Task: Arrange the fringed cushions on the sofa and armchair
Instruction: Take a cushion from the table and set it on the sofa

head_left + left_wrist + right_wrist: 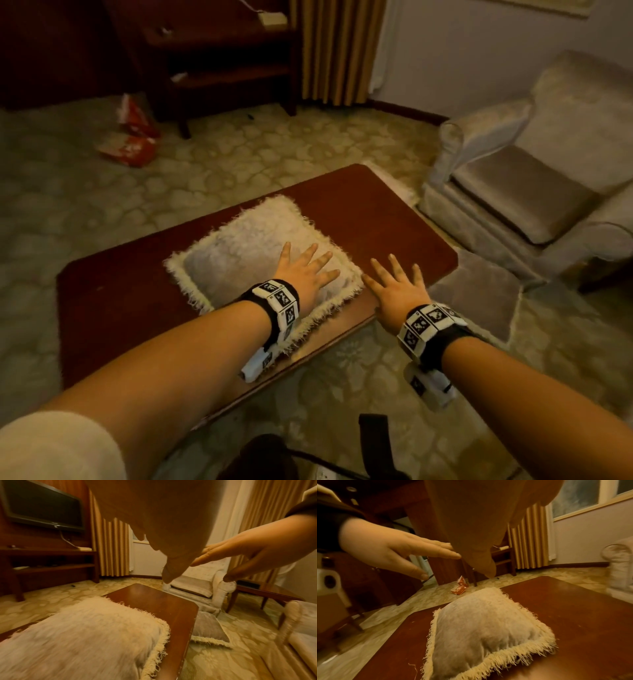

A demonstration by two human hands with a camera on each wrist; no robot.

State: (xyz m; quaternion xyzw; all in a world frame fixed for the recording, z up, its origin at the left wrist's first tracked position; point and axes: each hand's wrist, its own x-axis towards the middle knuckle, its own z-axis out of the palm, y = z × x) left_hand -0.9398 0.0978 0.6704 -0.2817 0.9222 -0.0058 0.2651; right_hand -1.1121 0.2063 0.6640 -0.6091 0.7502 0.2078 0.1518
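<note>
A pale fringed cushion (246, 253) lies flat on the dark wooden coffee table (359, 212). My left hand (308, 263) hovers over its near right part with fingers spread, holding nothing. My right hand (394, 277) is open too, above the bare tabletop just right of the cushion. The wrist views show both palms raised clear of this cushion (85, 635) (484, 628). A second fringed cushion (479, 291) (209, 628) lies on the carpet between the table and the empty pale armchair (548, 171) (192, 589).
Red packets (133, 137) lie on the carpet at far left near a dark TV stand (219, 58) under a television (42, 505). A wooden side table (267, 592) stands beyond the armchair. A sofa arm (291, 615) shows at right.
</note>
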